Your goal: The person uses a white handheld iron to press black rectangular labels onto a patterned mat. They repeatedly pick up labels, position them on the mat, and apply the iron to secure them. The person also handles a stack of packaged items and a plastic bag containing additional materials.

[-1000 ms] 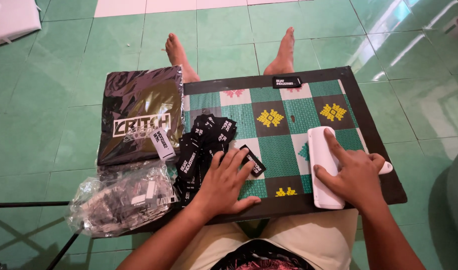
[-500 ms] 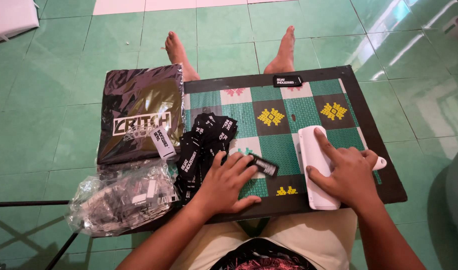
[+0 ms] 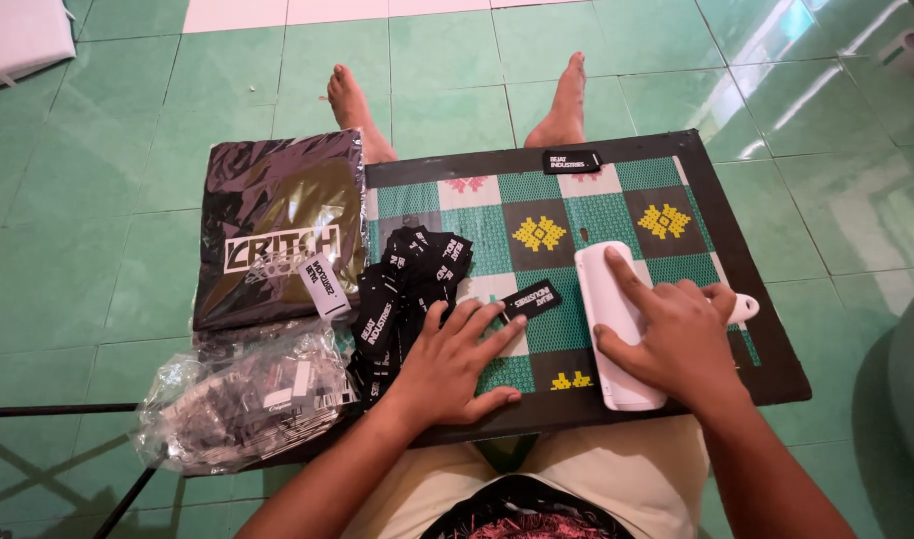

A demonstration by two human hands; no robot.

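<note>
A white lint roller (image 3: 614, 324) lies on the right half of a dark-framed board (image 3: 746, 289) that rests across the person's lap, its long body running from near to far over the green patterned mat (image 3: 587, 215). The right hand (image 3: 676, 334) lies flat over it, fingers spread and not curled shut; the forefinger stretches along the roller's top while the palm covers its handle end, whose white tip shows just right of the hand.

Left of the roller, a single black label (image 3: 533, 298) lies tilted on the mat. The left hand (image 3: 457, 364) rests open and empty beside it, fingers splayed, fingertips near the label and the hand's left edge against a loose heap of black labels (image 3: 407, 284).

Farther left, a garment in a shiny plastic bag (image 3: 277, 235) lies partly on the board. A crumpled clear bag (image 3: 242, 394) sits at the near left. Another black label (image 3: 571, 161) lies at the board's far edge. Two bare feet (image 3: 567, 100) rest on the green tiled floor (image 3: 97, 230) beyond.
</note>
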